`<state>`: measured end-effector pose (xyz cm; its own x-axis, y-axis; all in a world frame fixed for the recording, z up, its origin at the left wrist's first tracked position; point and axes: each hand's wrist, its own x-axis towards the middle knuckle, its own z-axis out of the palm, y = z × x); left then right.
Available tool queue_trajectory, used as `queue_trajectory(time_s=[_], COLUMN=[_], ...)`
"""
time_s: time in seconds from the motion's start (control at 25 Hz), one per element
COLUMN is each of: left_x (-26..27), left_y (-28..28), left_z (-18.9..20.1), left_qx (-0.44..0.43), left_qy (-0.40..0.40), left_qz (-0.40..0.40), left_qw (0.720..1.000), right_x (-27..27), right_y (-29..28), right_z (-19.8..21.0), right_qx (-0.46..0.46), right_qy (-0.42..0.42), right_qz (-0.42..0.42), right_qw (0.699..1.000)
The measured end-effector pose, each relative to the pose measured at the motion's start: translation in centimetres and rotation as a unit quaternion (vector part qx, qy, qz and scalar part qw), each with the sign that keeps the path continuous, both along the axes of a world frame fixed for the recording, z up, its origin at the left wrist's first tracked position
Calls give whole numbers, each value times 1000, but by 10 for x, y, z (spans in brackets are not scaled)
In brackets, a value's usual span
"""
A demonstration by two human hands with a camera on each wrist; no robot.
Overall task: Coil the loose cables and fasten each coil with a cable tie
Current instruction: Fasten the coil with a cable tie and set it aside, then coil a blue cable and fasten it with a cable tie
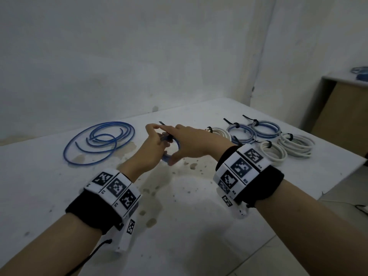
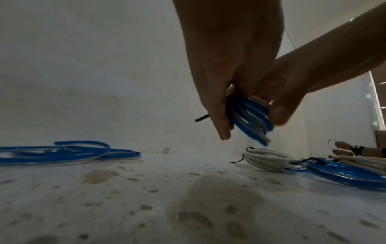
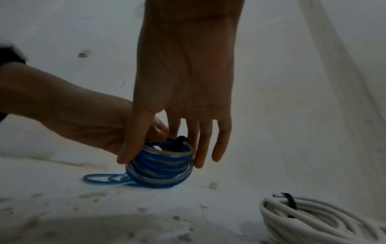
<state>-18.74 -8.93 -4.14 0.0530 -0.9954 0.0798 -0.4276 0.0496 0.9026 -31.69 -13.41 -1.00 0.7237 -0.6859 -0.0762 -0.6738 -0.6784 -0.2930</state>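
My left hand (image 2: 221,85) grips the blue coil (image 3: 160,165) with its black cable tie (image 3: 180,143). My right hand (image 3: 183,92) clasps the coil between thumb and fingers, just above the table (image 1: 179,206). If I loosen, the springy loops could splay. The loose blue cable (image 1: 99,143) lies left of the coil.

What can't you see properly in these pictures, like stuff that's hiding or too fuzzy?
- Head view: the left hand and right hand cover most of the blue coil; whether its black cable tie is locked cannot be told.
- Left wrist view: the coil's lower edge is motion-blurred.
- Right wrist view: the white coil is cut off by the bottom edge.
- Head view: the blue items far right are too small to identify.
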Motion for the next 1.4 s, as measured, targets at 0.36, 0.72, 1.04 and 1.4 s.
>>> queue_trajectory(time_s=[0.36, 0.72, 1.04, 1.4], left_x=[4, 59, 148, 175], left_y=[-16, -6, 33, 58], left_z=[-13, -18, -6, -9], left_qx=[121, 176, 194, 287], left_qy=[-277, -276, -233, -153], left_qz=[-62, 5, 142, 160], left_qw=[951, 945, 942, 932], right_x=[-24, 13, 165, 205], right_y=[-34, -47, -24, -31], right_z=[-24, -13, -23, -35], right_qx=[-35, 82, -44, 65], right_qy=[216, 269, 151, -100], right_qz=[-23, -56, 76, -97], right_qw=[976, 958, 985, 988])
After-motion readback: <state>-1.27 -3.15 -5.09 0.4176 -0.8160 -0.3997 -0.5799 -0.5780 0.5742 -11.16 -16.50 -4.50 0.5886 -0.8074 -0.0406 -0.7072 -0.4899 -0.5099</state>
